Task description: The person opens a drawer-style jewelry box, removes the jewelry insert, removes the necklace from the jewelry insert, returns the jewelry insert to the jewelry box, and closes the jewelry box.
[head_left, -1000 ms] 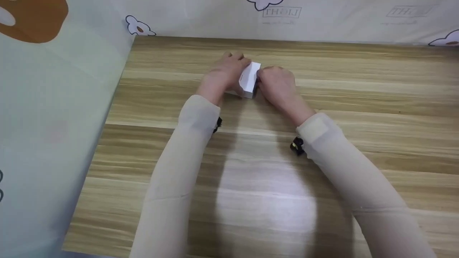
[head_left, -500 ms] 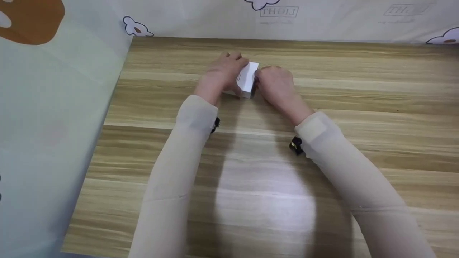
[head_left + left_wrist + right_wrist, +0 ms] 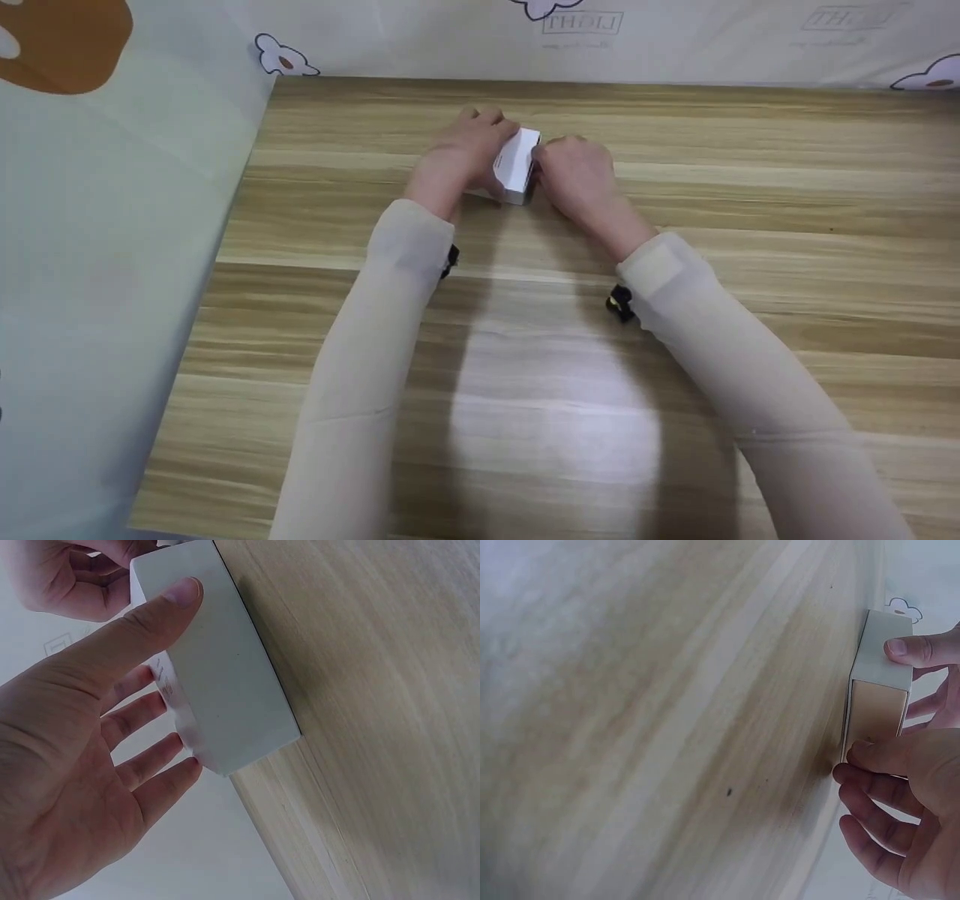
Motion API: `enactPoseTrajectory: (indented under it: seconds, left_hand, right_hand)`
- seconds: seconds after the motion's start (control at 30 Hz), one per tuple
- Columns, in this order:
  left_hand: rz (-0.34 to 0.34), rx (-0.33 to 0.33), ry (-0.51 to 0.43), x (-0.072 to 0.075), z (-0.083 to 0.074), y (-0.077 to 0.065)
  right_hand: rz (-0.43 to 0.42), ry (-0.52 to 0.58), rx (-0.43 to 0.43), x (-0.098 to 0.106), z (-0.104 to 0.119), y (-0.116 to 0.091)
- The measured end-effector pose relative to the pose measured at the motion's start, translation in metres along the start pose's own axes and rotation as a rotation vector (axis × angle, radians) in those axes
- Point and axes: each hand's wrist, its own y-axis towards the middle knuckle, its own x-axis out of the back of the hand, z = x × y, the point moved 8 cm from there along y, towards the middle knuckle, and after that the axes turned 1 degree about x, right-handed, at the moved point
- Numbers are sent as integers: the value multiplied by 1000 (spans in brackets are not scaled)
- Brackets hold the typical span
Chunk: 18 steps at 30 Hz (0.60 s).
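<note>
Governing relation: the white, smooth-faced rectangular box [image 3: 517,161] lies between the two hands on the wood-grain counter [image 3: 750,315], toward the far edge. To the left hand [image 3: 465,154] it lies directly under the grip; to the right hand [image 3: 577,169] it lies immediately to the left. The left hand covers more of the box and is the nearer of the two.

Hand state: the left hand grips the box, thumb on the near long side, fingers over the printed face. The right hand has curled fingers, with its thumb against the tan end face [image 3: 877,712]; whether it pinches an edge there cannot be told.

Orientation: the long axis runs roughly left to right across the counter. The tan end face points toward the right hand.
</note>
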Motion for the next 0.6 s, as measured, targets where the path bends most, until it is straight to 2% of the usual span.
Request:
enactPoseTrajectory:
  seconds: [0.3, 0.6]
  left_hand:
    - [-6, -9, 3, 1, 0, 0]
    - [-6, -5, -5, 0, 1, 1]
  right_hand:
    - [-21, 3, 11, 1, 0, 0]
    - [-4, -26, 22, 1, 1, -1]
